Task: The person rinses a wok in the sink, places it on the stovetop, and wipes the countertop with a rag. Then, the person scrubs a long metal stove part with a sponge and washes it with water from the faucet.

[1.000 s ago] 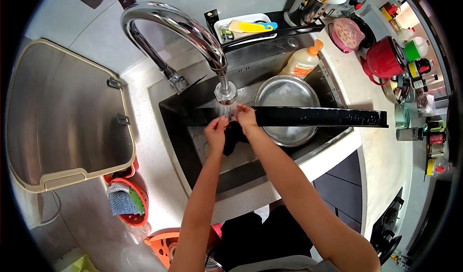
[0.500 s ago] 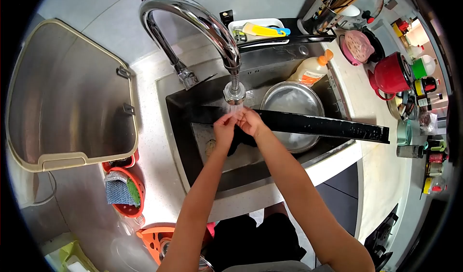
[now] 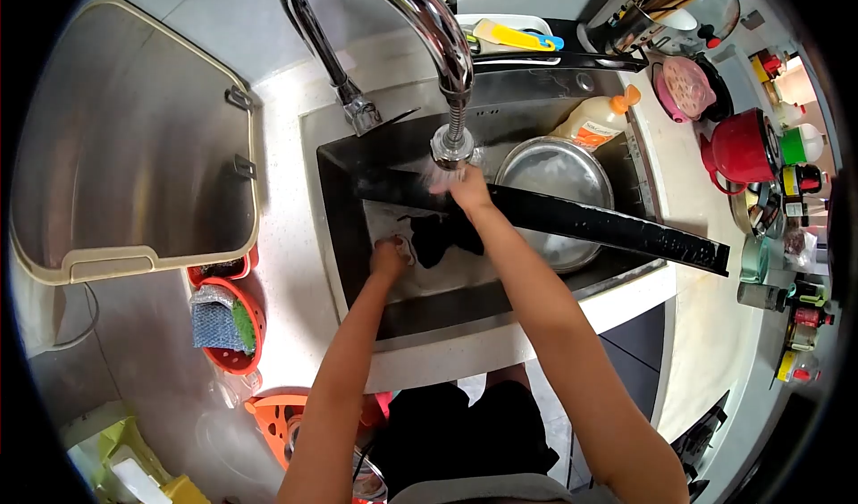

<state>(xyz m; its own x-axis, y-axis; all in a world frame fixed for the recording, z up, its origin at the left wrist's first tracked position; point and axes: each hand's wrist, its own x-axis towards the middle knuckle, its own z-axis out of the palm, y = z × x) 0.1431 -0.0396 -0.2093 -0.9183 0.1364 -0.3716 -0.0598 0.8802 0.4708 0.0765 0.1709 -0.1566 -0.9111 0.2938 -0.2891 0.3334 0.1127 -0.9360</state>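
Under the running chrome faucet (image 3: 451, 147), my right hand (image 3: 470, 189) is at the long black strip (image 3: 572, 218), which lies slantwise across the sink. Water and blur smear its fingers. Low in the sink's left part, my left hand (image 3: 388, 258) has its fingers curled at a small pale object, mostly covered by the hand; its kind does not show. Beside it, a wet black cloth-like piece (image 3: 438, 239) lies on the sink (image 3: 340, 245) bottom, apart from both hands. A round metal pan (image 3: 550, 169) sits beneath the strip.
A soap bottle (image 3: 594, 121) with an orange top leans in the sink's back right corner. Right of the sink stands a red pot (image 3: 742, 147). A large lidded bin (image 3: 134, 147) and an orange basket (image 3: 255, 348) with cloths are on the left. The strip's right end overhangs the counter.
My hands were together under the water. My left hand has gone down and left to the pale object; my right hand stays under the stream. The black cloth-like piece shows more fully.
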